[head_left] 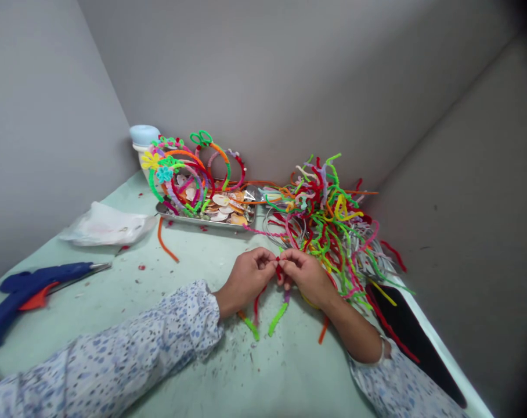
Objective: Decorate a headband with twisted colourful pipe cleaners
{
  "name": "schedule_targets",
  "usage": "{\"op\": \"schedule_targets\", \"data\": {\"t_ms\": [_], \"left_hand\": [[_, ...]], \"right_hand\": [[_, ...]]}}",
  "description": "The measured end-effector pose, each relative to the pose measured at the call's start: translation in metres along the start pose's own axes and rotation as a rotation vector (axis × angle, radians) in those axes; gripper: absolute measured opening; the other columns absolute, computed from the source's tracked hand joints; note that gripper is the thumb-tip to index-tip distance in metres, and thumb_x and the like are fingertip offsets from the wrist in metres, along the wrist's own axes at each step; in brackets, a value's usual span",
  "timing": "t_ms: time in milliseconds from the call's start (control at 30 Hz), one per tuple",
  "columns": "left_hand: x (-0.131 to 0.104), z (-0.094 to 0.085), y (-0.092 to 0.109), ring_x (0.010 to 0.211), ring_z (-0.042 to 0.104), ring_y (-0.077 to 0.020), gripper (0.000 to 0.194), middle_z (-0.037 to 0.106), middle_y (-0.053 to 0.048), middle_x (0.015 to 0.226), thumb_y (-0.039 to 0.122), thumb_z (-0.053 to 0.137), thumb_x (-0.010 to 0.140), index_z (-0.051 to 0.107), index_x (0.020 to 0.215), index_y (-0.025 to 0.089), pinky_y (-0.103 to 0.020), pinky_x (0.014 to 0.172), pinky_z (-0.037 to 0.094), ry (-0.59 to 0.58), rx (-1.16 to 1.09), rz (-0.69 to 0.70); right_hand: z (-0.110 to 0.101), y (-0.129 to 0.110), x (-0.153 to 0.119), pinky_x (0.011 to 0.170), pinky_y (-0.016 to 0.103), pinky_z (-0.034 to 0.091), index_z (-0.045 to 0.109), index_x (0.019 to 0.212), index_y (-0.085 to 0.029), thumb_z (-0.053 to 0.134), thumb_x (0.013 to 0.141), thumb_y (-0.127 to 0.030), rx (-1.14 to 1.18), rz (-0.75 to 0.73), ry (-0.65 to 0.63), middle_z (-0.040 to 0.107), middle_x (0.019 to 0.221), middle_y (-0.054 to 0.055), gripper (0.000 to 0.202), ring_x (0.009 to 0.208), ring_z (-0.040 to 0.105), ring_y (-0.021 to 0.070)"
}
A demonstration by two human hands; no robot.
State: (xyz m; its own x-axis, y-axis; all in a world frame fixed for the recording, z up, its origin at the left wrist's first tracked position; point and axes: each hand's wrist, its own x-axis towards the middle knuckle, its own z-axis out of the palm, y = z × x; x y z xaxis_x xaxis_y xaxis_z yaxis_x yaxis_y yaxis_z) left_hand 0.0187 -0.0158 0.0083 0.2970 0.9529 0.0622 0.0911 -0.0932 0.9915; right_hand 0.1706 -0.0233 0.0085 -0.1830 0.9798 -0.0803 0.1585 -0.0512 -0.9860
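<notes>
Near the middle of the table, my left hand point(251, 275) pinches a small red pipe cleaner piece point(279, 270) between thumb and forefinger. My right hand point(304, 275) meets it from the other side, its fingertips closed on the same red piece. A red strand point(257, 306) hangs below my left hand. Under the hands lie a green and purple pipe cleaner point(279, 316), an orange and green one point(249, 326) and an orange end point(323, 330). How these pieces join is hidden by my fingers.
A metal tray point(206, 223) holds shells, with colourful pipe cleaner rings point(187, 168) above it. A tangled pipe cleaner pile point(333, 226) lies at right, beside a black flat object point(420, 342). At left are a plastic bag point(107, 225) and a blue glue gun point(41, 284).
</notes>
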Motion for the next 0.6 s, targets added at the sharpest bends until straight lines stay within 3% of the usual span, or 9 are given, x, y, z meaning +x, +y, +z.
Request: {"op": "schedule_targets", "data": {"t_ms": [300, 600], "left_hand": [[-0.0004, -0.0002, -0.0005, 0.050, 0.045, -0.0082, 0.011, 0.052, 0.004, 0.054, 0.024, 0.056, 0.076, 0.058, 0.071, 0.014, -0.019, 0.049, 0.035, -0.024, -0.006, 0.005], [0.0034, 0.0008, -0.0079, 0.051, 0.050, -0.0096, 0.013, 0.056, 0.003, 0.057, 0.028, 0.055, 0.079, 0.057, 0.075, 0.016, -0.020, 0.051, 0.038, -0.026, -0.079, -0.011]], "right_hand": [[0.0045, 0.0021, -0.0037, 0.045, 0.022, 0.044, 0.052, 0.074, -0.021, 0.052, 0.074, -0.022, -0.109, -0.075, 0.109, 0.057, 0.053, -0.006, 0.001, 0.046, 0.056, 0.0118], [0.0044, 0.0041, -0.0035, 0.048, 0.022, 0.047, 0.054, 0.078, -0.020, 0.052, 0.080, -0.029, -0.100, -0.115, 0.128, 0.059, 0.058, -0.004, 0.009, 0.048, 0.057, 0.0116]]}}
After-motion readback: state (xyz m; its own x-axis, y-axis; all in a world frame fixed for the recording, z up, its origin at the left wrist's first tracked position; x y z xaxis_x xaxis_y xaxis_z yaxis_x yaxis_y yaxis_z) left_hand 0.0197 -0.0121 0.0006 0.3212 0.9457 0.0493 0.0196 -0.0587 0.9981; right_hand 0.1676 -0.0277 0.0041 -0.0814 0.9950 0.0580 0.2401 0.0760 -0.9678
